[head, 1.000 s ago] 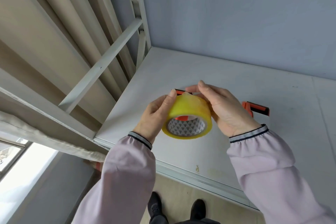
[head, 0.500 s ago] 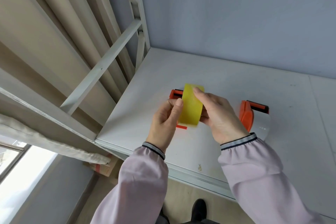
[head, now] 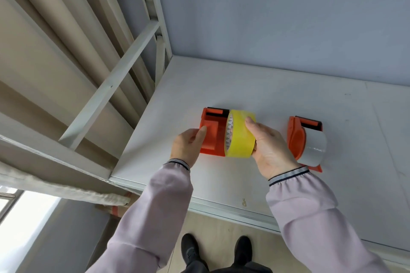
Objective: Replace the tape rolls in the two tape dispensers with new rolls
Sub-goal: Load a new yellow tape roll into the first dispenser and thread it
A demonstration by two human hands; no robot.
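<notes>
Both hands are at work on the white counter (head: 277,104) now. The right hand (head: 269,146) is wrapped around the yellow tape roll (head: 240,137), thumb across its outer face and fingers curled behind it, holding the roll on edge right against the open side of the left orange dispenser (head: 213,133). The roll's printed cardboard core faces that dispenser, and roll and dispenser look to be touching, though whether the roll is seated on the hub I cannot tell. The left hand (head: 188,146) is clamped on the dispenser's near left corner, thumb pressing on its orange face, fingers tucked around the edge. This dispenser lies flat on the counter with its black cutter bar at the far end.

Over to the right, apart from the hands, the second orange dispenser (head: 296,139) sits on the counter carrying a grey-white tape roll (head: 315,148), its black bar also at the far end. Pale lilac sleeves (head: 310,217) cover both forearms, and dark shoes (head: 190,248) show on the floor below the counter's near edge.
</notes>
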